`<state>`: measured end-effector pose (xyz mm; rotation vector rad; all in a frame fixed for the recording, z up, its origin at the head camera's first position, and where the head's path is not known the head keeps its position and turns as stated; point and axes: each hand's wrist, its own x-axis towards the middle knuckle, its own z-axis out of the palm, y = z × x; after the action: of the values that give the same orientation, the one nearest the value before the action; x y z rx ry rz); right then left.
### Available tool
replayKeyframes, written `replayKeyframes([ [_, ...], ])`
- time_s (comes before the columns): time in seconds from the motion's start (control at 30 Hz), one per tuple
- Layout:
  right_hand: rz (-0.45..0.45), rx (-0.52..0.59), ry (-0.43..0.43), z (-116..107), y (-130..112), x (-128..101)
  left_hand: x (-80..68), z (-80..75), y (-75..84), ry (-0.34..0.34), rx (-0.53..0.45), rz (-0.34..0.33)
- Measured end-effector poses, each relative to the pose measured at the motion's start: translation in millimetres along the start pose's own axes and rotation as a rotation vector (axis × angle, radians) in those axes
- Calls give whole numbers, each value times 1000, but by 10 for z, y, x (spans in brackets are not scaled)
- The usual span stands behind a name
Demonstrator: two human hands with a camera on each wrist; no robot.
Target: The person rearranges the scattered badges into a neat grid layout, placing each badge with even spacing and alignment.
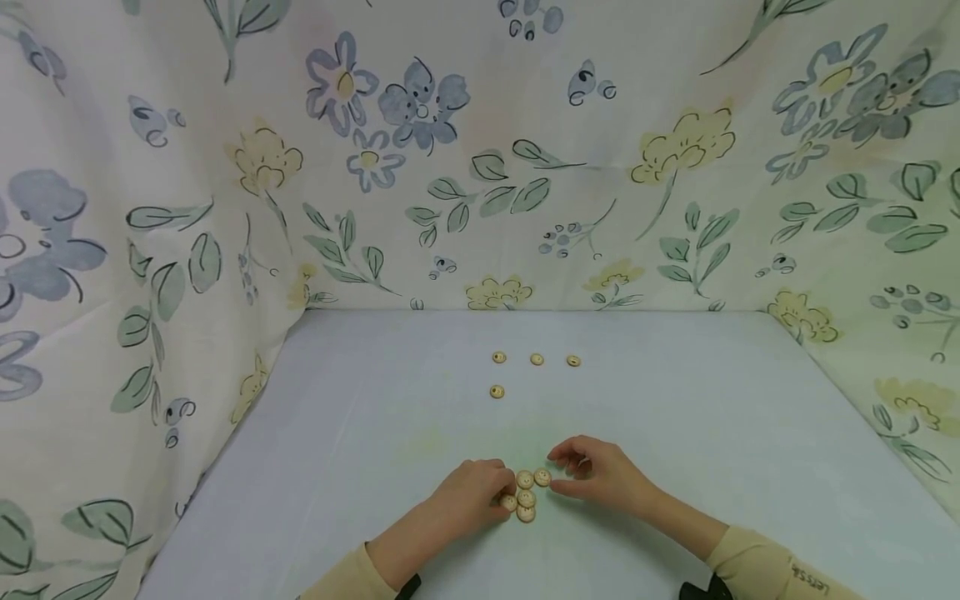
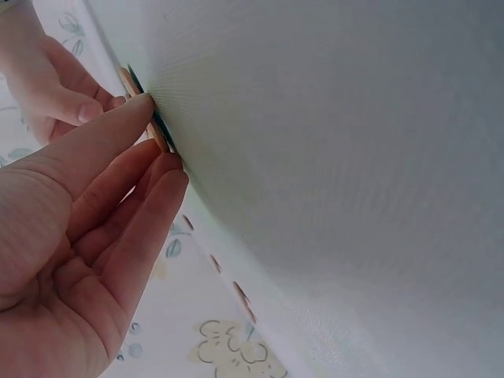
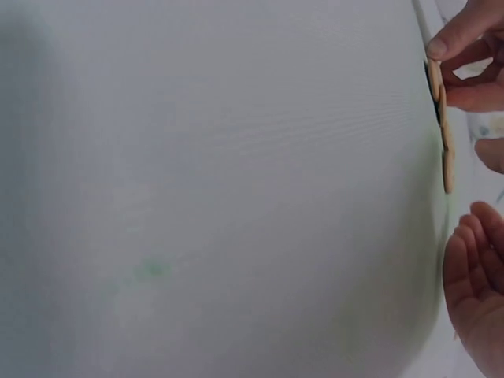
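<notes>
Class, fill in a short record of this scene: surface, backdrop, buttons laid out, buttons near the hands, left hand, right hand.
Surface: pale table
Backdrop: floral cloth
Far buttons: three in a row, one below the leftmost
Near buttons: five, clustered between the hands
Left hand: fingertips on the cluster's left edge
Right hand: fingers touching the cluster's top-right button

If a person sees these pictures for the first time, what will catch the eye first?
First, the two hands at the near edge of the pale table: the left hand and the right hand meet around a small cluster of wooden buttons. Farther back lie four more buttons, three in a row and one below. A flowered cloth surrounds the table.
</notes>
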<state>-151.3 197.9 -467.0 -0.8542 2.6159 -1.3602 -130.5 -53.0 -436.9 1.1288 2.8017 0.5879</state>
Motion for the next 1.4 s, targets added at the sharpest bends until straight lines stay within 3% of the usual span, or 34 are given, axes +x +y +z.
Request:
replayKeyframes([
  [0.53, -119, -72, 36, 134, 62, 14, 1, 2, -3, -6, -2, -4],
  [1.4, -107, -126, 49, 163, 51, 56, -1, -17, 9, -20, -21, -15],
])
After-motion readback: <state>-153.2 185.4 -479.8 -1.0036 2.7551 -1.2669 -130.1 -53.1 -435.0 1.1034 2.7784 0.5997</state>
